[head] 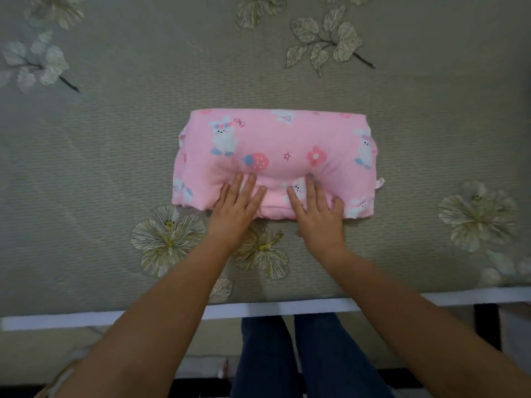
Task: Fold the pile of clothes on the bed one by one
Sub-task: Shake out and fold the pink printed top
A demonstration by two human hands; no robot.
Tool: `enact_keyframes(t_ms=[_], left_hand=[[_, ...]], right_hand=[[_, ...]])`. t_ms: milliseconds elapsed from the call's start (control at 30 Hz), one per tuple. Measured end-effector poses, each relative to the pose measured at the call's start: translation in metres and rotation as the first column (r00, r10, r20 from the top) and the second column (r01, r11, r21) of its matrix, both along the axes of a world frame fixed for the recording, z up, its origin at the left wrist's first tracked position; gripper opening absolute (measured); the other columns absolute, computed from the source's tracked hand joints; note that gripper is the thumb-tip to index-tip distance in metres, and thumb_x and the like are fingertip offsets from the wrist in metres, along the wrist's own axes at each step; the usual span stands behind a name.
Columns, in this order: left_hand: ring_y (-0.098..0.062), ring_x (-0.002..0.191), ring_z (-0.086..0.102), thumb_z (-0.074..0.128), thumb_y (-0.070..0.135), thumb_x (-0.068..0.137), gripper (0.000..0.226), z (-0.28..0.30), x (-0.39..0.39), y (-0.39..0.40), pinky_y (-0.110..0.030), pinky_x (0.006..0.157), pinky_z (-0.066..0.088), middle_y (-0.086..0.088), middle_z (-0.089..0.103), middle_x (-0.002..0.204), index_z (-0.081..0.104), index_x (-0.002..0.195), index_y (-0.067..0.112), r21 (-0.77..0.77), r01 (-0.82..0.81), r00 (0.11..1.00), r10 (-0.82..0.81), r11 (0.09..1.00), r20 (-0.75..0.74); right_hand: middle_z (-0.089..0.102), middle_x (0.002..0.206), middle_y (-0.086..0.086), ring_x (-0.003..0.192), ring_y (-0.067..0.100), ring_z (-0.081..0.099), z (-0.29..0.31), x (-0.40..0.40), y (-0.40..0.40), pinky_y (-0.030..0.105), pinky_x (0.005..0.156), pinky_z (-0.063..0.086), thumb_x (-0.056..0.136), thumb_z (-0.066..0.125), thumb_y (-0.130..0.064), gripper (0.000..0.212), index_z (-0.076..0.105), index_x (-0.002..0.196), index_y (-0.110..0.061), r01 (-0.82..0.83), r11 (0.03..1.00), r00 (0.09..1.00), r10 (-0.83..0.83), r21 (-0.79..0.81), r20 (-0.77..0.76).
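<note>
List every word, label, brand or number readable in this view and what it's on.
None can be read. The folded pink garment carries only pictures: rabbits, a strawberry, a flower, a star. A small white tag at its right edge is too small to read. The bedspread shows only flowers.

**Figure: The person's body as seen from the head camera**

Two bare forearms enter from the lower corners of the view, each uncovered from elbow to wrist; no sleeve reaches into the frame. The left hand (236,209) and right hand (319,214) are bare, without gloves, rings or a watch. The fingernails are short and unpainted. Below, between the forearms, two legs (310,354) appear side by side in dark blue trousers of a denim-like cloth; the feet are out of view.
</note>
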State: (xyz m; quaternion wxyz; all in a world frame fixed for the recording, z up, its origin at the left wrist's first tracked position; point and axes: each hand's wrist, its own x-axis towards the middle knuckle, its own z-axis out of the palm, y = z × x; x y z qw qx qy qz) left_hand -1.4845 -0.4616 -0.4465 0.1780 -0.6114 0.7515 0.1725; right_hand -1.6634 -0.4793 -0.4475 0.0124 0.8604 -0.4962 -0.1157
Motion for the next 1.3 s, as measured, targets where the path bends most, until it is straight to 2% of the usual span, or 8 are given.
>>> enact_keyframes(t_ms=[200,300,400,533,867,1033,1133,1300], left_hand=[[-0.035,0.133,0.033,0.075,0.019,0.07,0.075,-0.001,0.009,-0.028,-0.04,0.11,0.026,-0.023,0.033,0.144,0.04,0.133,-0.001,-0.101,0.016,0.996,-0.024,0.995,-0.084],[-0.041,0.086,0.066,0.092,0.012,0.022,0.075,0.002,0.014,-0.037,-0.051,0.066,0.053,-0.027,0.067,0.099,0.068,0.09,-0.009,-0.237,0.078,0.984,-0.114,0.968,-0.138],[-0.037,0.08,0.068,0.092,0.014,0.018,0.074,-0.002,0.017,-0.042,-0.045,0.061,0.055,-0.024,0.069,0.094,0.07,0.085,-0.007,-0.248,0.116,0.98,-0.152,0.962,-0.131],[-0.038,0.08,0.068,0.091,0.015,0.017,0.075,-0.008,0.021,-0.044,-0.047,0.06,0.055,-0.026,0.068,0.094,0.069,0.085,-0.008,-0.258,0.135,0.966,-0.184,0.957,-0.18],[-0.037,0.08,0.069,0.093,0.013,0.019,0.072,-0.005,0.024,-0.058,-0.043,0.057,0.055,-0.025,0.069,0.093,0.07,0.084,-0.008,-0.295,0.133,0.963,-0.194,0.946,-0.185],[-0.041,0.097,0.063,0.091,0.011,0.037,0.086,0.002,0.029,-0.066,-0.053,0.073,0.051,-0.027,0.063,0.109,0.053,0.113,-0.001,-0.396,0.102,0.988,-0.14,0.913,-0.067],[-0.045,0.102,0.059,0.091,0.014,0.04,0.094,0.005,0.03,-0.082,-0.06,0.076,0.047,-0.031,0.06,0.113,0.039,0.118,0.0,-0.404,0.092,0.991,-0.124,0.91,-0.053],[-0.041,0.091,0.065,0.046,0.019,0.087,0.037,-0.004,0.017,-0.096,-0.054,0.067,0.052,-0.03,0.064,0.104,0.05,0.112,-0.009,-0.515,0.199,0.908,-0.355,0.834,-0.224]], right_hand=[[0.067,0.113,0.007,0.099,0.021,0.065,-0.016,-0.008,-0.017,0.048,0.089,0.039,0.06,0.064,-0.023,0.051,0.066,0.11,-0.031,-0.109,0.971,0.994,0.111,-0.212,-0.005],[0.058,0.126,0.012,0.123,0.035,0.047,-0.015,-0.011,-0.027,0.063,0.083,0.044,0.072,0.039,-0.012,0.054,0.063,0.115,-0.032,-0.108,0.939,0.992,0.126,-0.326,0.033],[0.029,0.145,0.023,0.124,0.042,0.043,-0.014,-0.008,-0.038,0.066,0.081,0.041,0.073,0.045,-0.009,0.058,0.045,0.126,-0.033,-0.12,0.926,0.992,0.126,-0.358,-0.007],[0.065,0.113,0.017,0.101,0.041,0.062,-0.017,0.005,-0.051,0.058,0.069,0.051,0.078,0.04,-0.017,0.044,0.035,0.119,-0.032,-0.108,0.957,0.991,0.126,-0.268,0.051],[0.071,0.095,0.016,0.074,0.032,0.07,-0.024,-0.001,-0.078,0.03,0.053,0.057,0.086,0.038,-0.011,0.041,0.071,0.098,-0.034,-0.13,0.949,0.951,0.202,-0.289,0.236],[0.071,0.094,0.018,0.068,0.033,0.069,0.005,0.009,-0.081,0.024,0.038,0.047,0.065,0.042,-0.002,0.051,0.072,0.101,-0.02,-0.036,0.978,0.937,0.104,-0.205,0.332],[0.069,0.093,0.024,0.063,0.035,0.067,0.026,0.014,-0.076,0.024,0.032,0.044,0.037,0.072,0.009,0.07,0.07,0.104,-0.011,0.035,0.995,0.91,0.007,-0.096,0.414],[0.071,0.092,0.021,0.059,0.028,0.068,0.037,0.006,-0.05,0.021,0.031,0.042,0.022,0.082,0.004,0.081,0.072,0.1,-0.01,0.198,0.98,0.906,-0.193,0.027,0.377]])
